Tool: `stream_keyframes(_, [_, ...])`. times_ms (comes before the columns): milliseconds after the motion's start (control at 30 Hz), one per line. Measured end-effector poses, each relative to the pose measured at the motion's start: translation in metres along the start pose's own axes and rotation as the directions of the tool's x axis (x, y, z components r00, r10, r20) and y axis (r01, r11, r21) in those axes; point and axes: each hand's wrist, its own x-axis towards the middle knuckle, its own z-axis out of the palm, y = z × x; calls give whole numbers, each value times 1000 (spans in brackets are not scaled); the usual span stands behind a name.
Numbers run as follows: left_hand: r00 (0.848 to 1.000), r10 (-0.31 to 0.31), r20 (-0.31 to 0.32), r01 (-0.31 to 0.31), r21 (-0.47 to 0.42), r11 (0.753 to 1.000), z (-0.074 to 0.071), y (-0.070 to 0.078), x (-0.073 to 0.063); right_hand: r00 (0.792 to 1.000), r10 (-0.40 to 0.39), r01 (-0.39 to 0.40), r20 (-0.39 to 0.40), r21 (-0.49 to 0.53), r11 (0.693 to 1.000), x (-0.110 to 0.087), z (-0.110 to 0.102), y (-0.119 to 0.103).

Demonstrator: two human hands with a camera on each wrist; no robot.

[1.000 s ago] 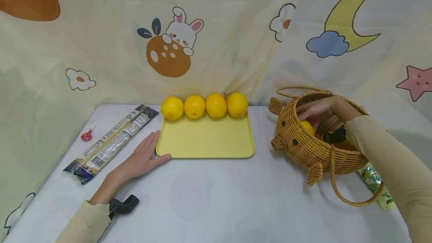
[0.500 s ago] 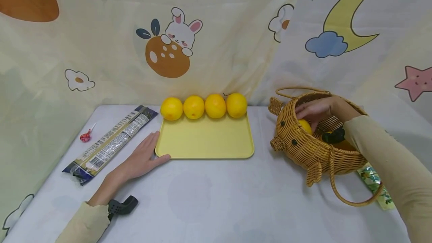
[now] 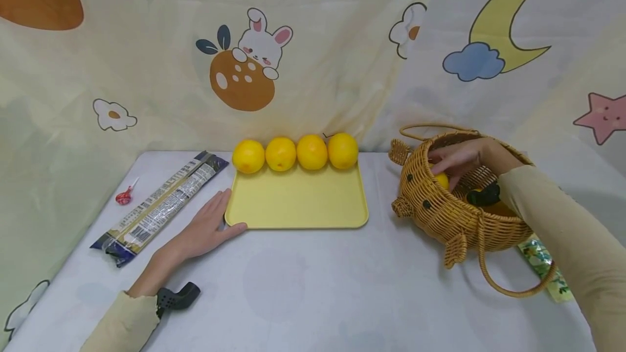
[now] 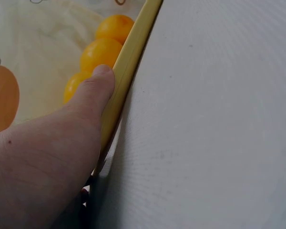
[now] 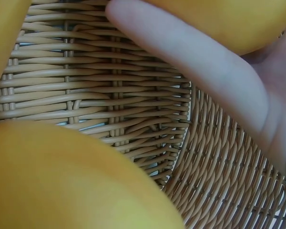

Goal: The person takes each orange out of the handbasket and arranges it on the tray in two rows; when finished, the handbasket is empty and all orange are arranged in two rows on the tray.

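Note:
My left hand [image 3: 207, 230] rests at the left front corner of a yellow tray [image 3: 298, 200], fingers straight along its left side. In the left wrist view the thumb [image 4: 96, 88] lies on the tray's rim. Several oranges [image 3: 281, 154] stand in a row along the tray's back edge. My right hand [image 3: 459, 159] is inside a wicker basket [image 3: 452, 221] with an animal face, holding an orange [image 3: 442, 180]. In the right wrist view its thumb [image 5: 195, 57] lies along that orange [image 5: 243, 21]; the other fingers are hidden. Another orange [image 5: 66, 181] lies close by in the basket.
A long printed packet [image 3: 161, 208] and a red lollipop [image 3: 124, 196] lie left of the tray. Partly under the basket's right side is a green patterned packet [image 3: 545, 268]. One basket handle [image 3: 511, 292] hangs towards the front. A printed cloth [image 3: 342, 69] hangs behind the table.
My right hand has shifted very slightly inside the basket, and the orange under it shows a little less. The left hand and the tray stay where they were.

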Motion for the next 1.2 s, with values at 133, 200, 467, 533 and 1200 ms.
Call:
stream_keyframes(133, [1000,-2,-2,2,-5,1000,0,0,0,1000,10,-11,20,6,1000,1,-2,0])
stream_keyframes(200, [1000,-4,0,4,-3,1000,0,0,0,999,16,-16,31,0,1000,0,-2,-1])
stream_keyframes(467, [1000,-10,5,10,-2,1000,-2,0,-2,998,58,-58,-4,-39,998,0,1,-3])
stream_keyframes(533, [1000,-9,4,9,-1,1000,-2,0,-2,998,54,-55,-9,-49,997,-2,1,-4])
stream_keyframes(1200, [1000,10,-8,-10,-2,1000,0,1,-1,999,52,-50,13,-92,994,-11,-3,-4])
